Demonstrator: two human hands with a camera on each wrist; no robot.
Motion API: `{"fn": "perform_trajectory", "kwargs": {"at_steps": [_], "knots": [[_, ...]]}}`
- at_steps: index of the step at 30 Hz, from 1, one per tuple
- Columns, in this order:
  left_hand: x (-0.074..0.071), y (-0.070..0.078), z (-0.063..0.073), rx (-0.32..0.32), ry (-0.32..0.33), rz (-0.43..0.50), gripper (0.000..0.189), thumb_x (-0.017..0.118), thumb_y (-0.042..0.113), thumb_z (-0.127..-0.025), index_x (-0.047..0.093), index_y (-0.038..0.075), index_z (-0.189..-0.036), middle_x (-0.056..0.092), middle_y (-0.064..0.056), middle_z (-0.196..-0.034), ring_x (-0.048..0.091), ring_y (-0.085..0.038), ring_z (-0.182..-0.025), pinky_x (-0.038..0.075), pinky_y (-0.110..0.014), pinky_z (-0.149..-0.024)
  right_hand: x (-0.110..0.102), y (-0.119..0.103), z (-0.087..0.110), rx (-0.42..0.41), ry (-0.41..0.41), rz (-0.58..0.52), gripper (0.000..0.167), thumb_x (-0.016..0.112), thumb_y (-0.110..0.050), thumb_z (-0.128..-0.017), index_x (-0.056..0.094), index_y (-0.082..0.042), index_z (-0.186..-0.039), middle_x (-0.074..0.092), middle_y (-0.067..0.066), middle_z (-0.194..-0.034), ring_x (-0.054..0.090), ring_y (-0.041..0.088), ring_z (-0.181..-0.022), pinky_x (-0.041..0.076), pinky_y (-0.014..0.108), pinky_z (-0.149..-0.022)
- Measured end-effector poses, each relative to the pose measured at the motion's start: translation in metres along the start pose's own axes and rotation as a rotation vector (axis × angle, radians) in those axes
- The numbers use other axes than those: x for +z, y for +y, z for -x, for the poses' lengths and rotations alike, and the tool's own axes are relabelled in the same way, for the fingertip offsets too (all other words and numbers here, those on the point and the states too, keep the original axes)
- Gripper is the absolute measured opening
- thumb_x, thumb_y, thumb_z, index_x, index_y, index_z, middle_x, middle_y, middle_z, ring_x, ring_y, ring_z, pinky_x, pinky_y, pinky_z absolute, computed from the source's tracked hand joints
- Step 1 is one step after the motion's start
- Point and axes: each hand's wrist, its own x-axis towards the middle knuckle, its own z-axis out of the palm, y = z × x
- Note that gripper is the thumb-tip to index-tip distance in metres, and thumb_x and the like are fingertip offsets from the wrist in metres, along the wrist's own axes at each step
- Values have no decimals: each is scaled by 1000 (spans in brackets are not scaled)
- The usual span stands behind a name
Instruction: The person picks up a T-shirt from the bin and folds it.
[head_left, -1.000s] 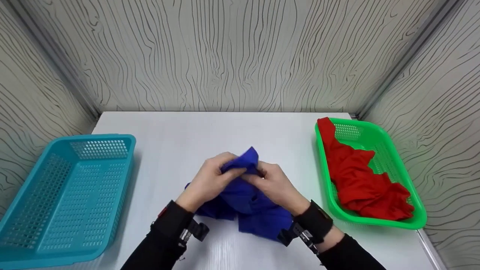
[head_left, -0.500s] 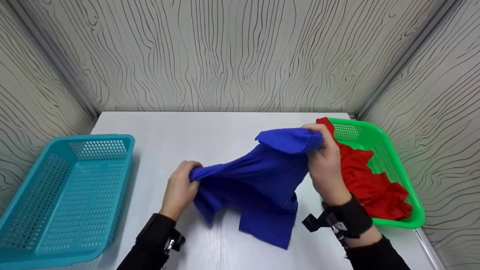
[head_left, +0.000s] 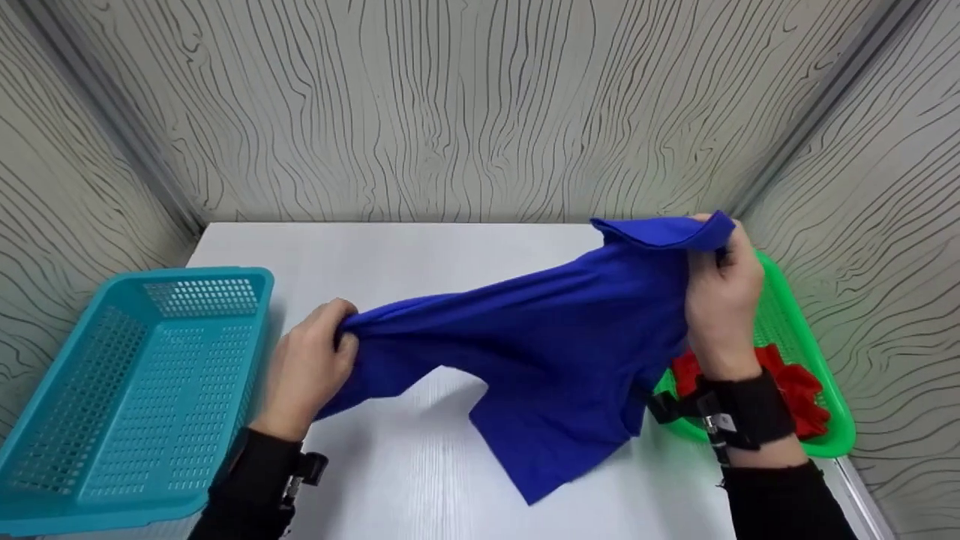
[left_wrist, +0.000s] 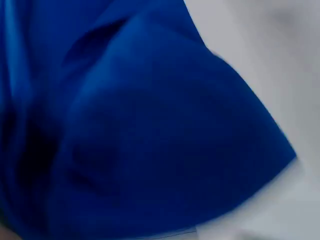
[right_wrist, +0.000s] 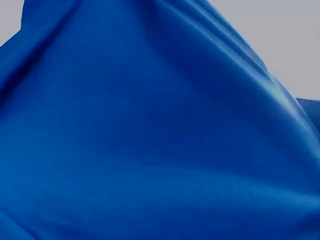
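A blue garment (head_left: 540, 322) is stretched between both hands above the white table. My left hand (head_left: 311, 364) grips its left end, fingers curled over the bunched cloth. Farther back and higher, my right hand (head_left: 724, 300) holds the opposite top corner, where a folded edge flops over. A wide panel with a squared end hangs from the middle toward the front. In the left wrist view the blue cloth (left_wrist: 165, 125) covers most of the frame, and smooth blue cloth (right_wrist: 150, 130) fills the right wrist view. The fingers' grip is hidden in both wrist views.
At the left stands a turquoise perforated basket (head_left: 259, 360) with a bare floor. A green basket (head_left: 814, 352) at the right holds red cloth (head_left: 799, 394), partly covered by my right hand and wrist. Patterned walls (head_left: 450, 112) enclose the white table (head_left: 337, 255).
From together at the middle, my hands have spread apart, the left toward the front left, the right up and to the right. The bunched blue garment has opened out and lifted between them.
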Motion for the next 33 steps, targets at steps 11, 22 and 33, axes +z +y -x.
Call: {"fn": "perform_trajectory", "kwargs": {"at_steps": [11, 22, 33], "knots": [[6, -13, 15, 122, -398, -53, 70, 90, 38, -78, 55, 21, -137, 43, -2, -109, 47, -11, -61, 43, -29, -57, -12, 22, 11, 1, -120, 457, 20, 52, -14, -107, 68, -4, -113, 71, 0, -104, 60, 5, -90, 41, 21, -79], [0, -31, 21, 208, -203, -113, 22, 72, -3, -86, 73, 8, -105, 68, -2, -94, 64, -17, -70, 52, -35, -60, -17, 43, 19, -69, -224, 526, 21, 53, -2, -103, 70, -3, -116, 74, 13, -112, 66, 14, -102, 43, 17, -90], [-10, -47, 12, -179, -193, 59, 14, 72, -3, -87, 67, 4, -98, 71, -13, -97, 67, -30, -89, 54, -48, -78, -28, 46, 33, -288, -523, 800, 13, 74, 8, -86, 72, 1, -97, 55, 16, -90, 50, 35, -85, 41, 42, -73]]}}
